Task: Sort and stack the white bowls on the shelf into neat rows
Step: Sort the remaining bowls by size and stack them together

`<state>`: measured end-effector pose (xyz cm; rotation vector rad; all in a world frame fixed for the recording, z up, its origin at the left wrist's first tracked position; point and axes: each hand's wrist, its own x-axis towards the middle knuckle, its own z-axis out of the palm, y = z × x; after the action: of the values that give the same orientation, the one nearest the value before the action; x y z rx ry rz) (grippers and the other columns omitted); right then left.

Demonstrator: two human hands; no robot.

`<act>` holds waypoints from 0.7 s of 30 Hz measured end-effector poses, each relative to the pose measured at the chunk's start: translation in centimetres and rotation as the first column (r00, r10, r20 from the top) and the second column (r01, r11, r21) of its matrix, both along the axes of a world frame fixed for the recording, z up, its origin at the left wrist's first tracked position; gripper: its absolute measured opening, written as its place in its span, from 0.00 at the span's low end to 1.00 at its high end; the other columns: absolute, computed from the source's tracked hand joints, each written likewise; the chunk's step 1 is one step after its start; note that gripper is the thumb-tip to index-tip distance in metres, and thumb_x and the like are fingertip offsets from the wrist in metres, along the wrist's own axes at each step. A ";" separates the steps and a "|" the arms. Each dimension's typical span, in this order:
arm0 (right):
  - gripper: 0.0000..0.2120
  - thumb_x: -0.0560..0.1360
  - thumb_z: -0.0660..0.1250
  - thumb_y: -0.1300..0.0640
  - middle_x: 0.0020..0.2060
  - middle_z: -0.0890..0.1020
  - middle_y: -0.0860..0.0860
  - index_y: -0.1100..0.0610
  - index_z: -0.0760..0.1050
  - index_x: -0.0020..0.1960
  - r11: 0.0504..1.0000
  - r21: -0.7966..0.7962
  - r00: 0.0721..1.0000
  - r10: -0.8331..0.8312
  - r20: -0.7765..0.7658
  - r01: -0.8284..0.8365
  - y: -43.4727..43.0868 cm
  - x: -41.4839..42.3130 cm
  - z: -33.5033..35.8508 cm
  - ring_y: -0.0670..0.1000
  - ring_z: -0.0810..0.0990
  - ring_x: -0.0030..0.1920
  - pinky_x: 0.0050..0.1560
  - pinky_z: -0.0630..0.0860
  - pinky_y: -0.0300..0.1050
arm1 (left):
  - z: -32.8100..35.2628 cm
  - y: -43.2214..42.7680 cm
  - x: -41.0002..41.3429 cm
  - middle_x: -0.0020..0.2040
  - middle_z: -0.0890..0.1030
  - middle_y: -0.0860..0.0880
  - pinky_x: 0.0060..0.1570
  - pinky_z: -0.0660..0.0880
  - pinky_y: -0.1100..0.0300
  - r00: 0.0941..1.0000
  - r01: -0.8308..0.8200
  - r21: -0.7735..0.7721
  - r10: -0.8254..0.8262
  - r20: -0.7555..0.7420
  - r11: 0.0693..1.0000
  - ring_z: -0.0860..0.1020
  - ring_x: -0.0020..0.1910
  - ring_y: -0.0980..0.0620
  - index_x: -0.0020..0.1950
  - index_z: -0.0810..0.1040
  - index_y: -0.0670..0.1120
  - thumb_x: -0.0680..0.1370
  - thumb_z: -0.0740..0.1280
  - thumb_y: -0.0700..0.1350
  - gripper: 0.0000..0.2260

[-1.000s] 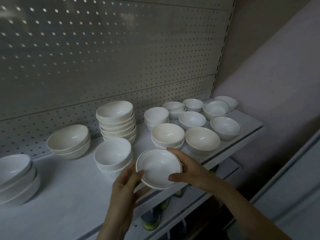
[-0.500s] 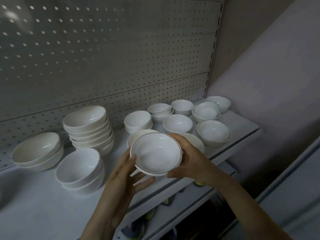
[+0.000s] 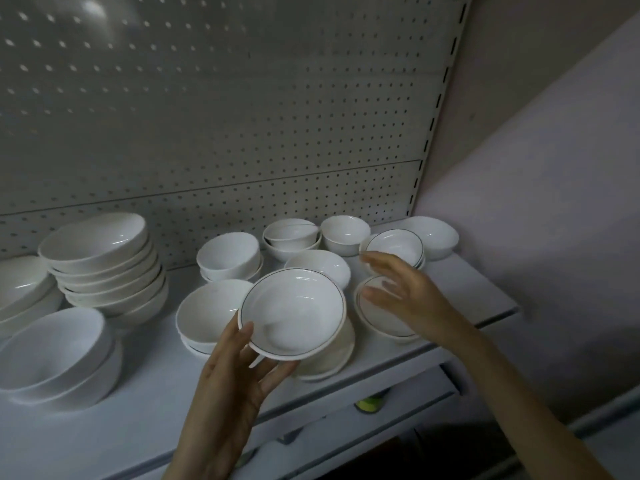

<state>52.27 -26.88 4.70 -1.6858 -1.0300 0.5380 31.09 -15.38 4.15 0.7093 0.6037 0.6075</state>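
A grey pegboard dotted with rows of small holes fills the back. A slotted metal upright runs down its right edge, beside a pale pinkish wall. On a lower shelf sits a small yellow-green object, partly hidden.

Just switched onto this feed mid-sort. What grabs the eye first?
At centre, the left hand holds a shallow white bowl with a thin dark rim line above the white shelf. Beside it, the right hand is spread open over another dark-rimmed white bowl. A tall stack of plain white bowls stands at the back left.
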 end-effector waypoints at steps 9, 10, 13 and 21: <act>0.18 0.71 0.73 0.57 0.52 0.78 0.48 0.53 0.74 0.59 0.870 -0.268 0.904 -0.360 0.230 0.415 -2.1 6.9 -6.4 0.49 0.77 0.53 0.55 0.74 0.45 | -0.1 0.5 2.2 0.57 0.83 0.46 0.47 0.80 0.47 0.997 0.080 0.026 -0.080 0.000 0.996 0.82 0.54 0.44 0.61 0.79 0.51 0.70 0.63 0.42 0.20; 0.16 0.71 0.72 0.58 0.49 0.79 0.48 0.53 0.75 0.58 0.862 -0.263 0.896 -0.378 0.233 0.433 -2.1 6.8 -6.8 0.50 0.78 0.52 0.54 0.75 0.47 | -0.2 0.5 2.3 0.57 0.83 0.47 0.47 0.80 0.47 0.996 0.086 0.015 -0.086 -0.006 0.996 0.82 0.54 0.44 0.61 0.79 0.51 0.69 0.63 0.42 0.21; 0.10 0.73 0.69 0.60 0.44 0.79 0.49 0.57 0.77 0.53 0.825 -0.234 0.847 -0.446 0.289 0.514 -1.9 6.8 -7.1 0.51 0.78 0.47 0.46 0.73 0.44 | -0.5 0.7 2.4 0.56 0.83 0.46 0.44 0.81 0.47 0.995 0.097 -0.009 -0.097 -0.005 0.995 0.83 0.51 0.46 0.61 0.78 0.50 0.69 0.62 0.42 0.21; 0.08 0.72 0.70 0.61 0.43 0.83 0.52 0.59 0.80 0.51 0.782 -0.119 0.764 -0.546 0.344 0.612 -1.6 6.0 -7.1 0.52 0.79 0.43 0.44 0.73 0.42 | -0.9 1.7 1.3 0.56 0.83 0.45 0.41 0.82 0.48 0.994 0.105 -0.027 -0.105 -0.018 0.994 0.84 0.49 0.45 0.63 0.77 0.49 0.68 0.64 0.43 0.23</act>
<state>58.26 -28.47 -2.43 -2.2151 -0.5869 -0.0185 32.38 -13.71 3.29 0.7186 0.5874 0.4950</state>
